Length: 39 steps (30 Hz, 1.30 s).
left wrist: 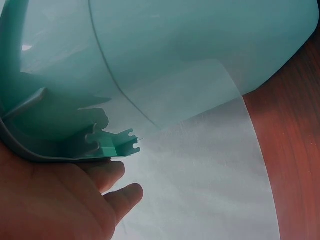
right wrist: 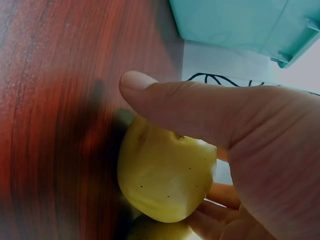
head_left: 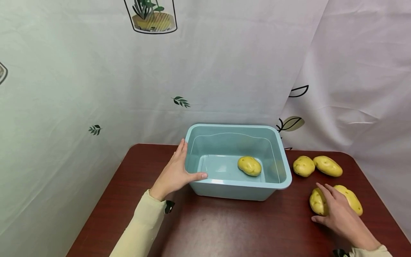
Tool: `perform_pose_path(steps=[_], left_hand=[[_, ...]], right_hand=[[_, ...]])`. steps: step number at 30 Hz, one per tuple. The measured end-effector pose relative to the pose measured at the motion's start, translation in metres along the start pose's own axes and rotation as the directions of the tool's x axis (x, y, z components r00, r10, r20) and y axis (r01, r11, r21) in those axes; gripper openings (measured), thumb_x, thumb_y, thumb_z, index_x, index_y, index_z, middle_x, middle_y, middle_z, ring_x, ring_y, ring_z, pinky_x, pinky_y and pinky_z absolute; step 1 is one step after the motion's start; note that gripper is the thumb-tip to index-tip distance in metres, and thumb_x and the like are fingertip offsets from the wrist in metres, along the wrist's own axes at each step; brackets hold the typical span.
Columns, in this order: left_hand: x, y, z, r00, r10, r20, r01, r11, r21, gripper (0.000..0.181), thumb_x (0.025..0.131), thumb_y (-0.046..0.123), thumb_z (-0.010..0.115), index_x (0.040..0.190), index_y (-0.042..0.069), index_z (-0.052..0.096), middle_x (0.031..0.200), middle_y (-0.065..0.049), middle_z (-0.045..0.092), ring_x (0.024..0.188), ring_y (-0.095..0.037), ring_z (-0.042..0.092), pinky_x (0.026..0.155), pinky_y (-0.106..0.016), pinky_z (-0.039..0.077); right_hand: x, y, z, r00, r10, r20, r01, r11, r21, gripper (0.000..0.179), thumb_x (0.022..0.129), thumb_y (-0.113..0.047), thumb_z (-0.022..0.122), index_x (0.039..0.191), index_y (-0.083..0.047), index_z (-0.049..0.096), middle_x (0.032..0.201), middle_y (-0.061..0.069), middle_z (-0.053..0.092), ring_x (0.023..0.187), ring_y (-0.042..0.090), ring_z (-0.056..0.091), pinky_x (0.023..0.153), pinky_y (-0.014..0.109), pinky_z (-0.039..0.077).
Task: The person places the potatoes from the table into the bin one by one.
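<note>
A light blue plastic tub stands on the table with one yellow potato inside. My left hand is at the tub's near left corner, thumb along the front rim and straight fingers against the left side. In the left wrist view those fingers show just under the rim. My right hand spans a potato on the table, thumb on the near side and fingers on the far side. Another potato lies right beside it, partly hidden by the hand.
Two more potatoes, a round one and a longer one, lie right of the tub near the table's back edge. The dark red wooden table backs onto a hanging white cloth with plant prints.
</note>
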<state>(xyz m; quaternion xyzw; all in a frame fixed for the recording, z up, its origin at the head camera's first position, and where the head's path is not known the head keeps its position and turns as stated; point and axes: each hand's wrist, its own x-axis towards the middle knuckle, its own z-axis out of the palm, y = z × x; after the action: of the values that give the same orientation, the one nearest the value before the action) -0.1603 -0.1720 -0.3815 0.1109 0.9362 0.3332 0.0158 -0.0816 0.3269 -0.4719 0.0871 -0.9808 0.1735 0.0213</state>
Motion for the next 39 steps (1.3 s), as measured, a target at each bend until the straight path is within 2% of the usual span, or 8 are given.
perform_pose_path(steps=[6,10,15,22,25,29,39], left_hand=[[-0.0001,0.0005,-0.0001,1.000,0.001,-0.002,-0.001,1.000,-0.002,0.133,0.070,0.080,0.072,0.162,0.017,0.000,0.166,0.015,-0.009,0.154,-0.034,0.006,0.118,-0.055,0.023],[-0.0001,0.0006,-0.0003,1.000,0.002,-0.002,-0.002,1.000,0.003,0.136,0.067,0.086,0.067,0.162,0.016,0.001,0.167,0.013,-0.008,0.153,-0.035,0.007,0.118,-0.055,0.023],[-0.0002,0.0002,-0.0001,1.000,-0.001,0.000,0.001,1.000,-0.005,0.134,0.068,0.084,0.068,0.163,0.017,0.001,0.167,0.013,-0.008,0.153,-0.037,0.007,0.118,-0.056,0.023],[-0.0008,-0.0002,0.0000,1.000,0.001,0.004,-0.001,1.000,-0.008,0.135,0.068,0.084,0.069,0.162,0.017,0.000,0.167,0.012,-0.008,0.154,-0.033,0.006,0.118,-0.056,0.023],[-0.0010,-0.0004,-0.0001,1.000,-0.001,0.003,0.002,1.000,-0.015,0.133,0.070,0.079,0.072,0.162,0.018,0.000,0.166,0.015,-0.009,0.154,-0.032,0.005,0.118,-0.055,0.023],[-0.0014,0.0001,-0.0001,1.000,-0.003,0.002,0.003,1.000,-0.018,0.130,0.072,0.073,0.076,0.163,0.018,0.000,0.166,0.016,-0.009,0.154,-0.034,0.005,0.118,-0.056,0.023],[-0.0011,0.0019,-0.0010,1.000,-0.002,0.005,0.003,1.000,-0.017,0.131,0.072,0.074,0.075,0.162,0.016,0.000,0.166,0.014,-0.009,0.154,-0.034,0.005,0.118,-0.055,0.022]], right_hand=[[-0.0014,0.0006,0.0022,0.999,-0.023,-0.031,0.023,1.000,-0.007,0.108,0.056,-0.016,0.097,0.142,0.013,0.038,0.134,0.043,0.039,0.116,0.059,0.039,0.091,0.069,0.035],[-0.0017,0.0007,0.0028,0.999,-0.029,-0.035,0.029,1.000,-0.012,0.106,0.055,-0.010,0.096,0.141,0.014,0.039,0.134,0.044,0.039,0.116,0.060,0.039,0.091,0.069,0.035],[-0.0015,0.0011,0.0014,0.998,-0.049,-0.039,0.048,0.998,-0.029,0.100,0.057,-0.005,0.094,0.138,0.017,0.041,0.134,0.045,0.040,0.116,0.061,0.040,0.092,0.068,0.036],[0.0013,-0.0006,-0.0014,1.000,-0.026,0.003,0.026,0.996,-0.085,0.096,0.064,-0.018,0.094,0.132,0.024,0.042,0.134,0.047,0.040,0.117,0.061,0.042,0.095,0.067,0.036],[0.0024,-0.0020,-0.0019,1.000,-0.014,0.010,0.015,0.995,-0.096,0.096,0.066,-0.023,0.093,0.131,0.026,0.042,0.134,0.048,0.041,0.117,0.061,0.043,0.095,0.067,0.037],[0.0028,-0.0029,-0.0022,1.000,-0.004,0.010,0.005,0.996,-0.089,0.096,0.067,-0.024,0.093,0.132,0.025,0.042,0.133,0.048,0.043,0.117,0.061,0.044,0.094,0.066,0.038],[0.0001,-0.0034,-0.0012,1.000,-0.020,-0.006,0.020,0.997,-0.071,0.091,0.065,-0.023,0.093,0.130,0.021,0.047,0.130,0.043,0.048,0.115,0.058,0.047,0.093,0.065,0.039]])
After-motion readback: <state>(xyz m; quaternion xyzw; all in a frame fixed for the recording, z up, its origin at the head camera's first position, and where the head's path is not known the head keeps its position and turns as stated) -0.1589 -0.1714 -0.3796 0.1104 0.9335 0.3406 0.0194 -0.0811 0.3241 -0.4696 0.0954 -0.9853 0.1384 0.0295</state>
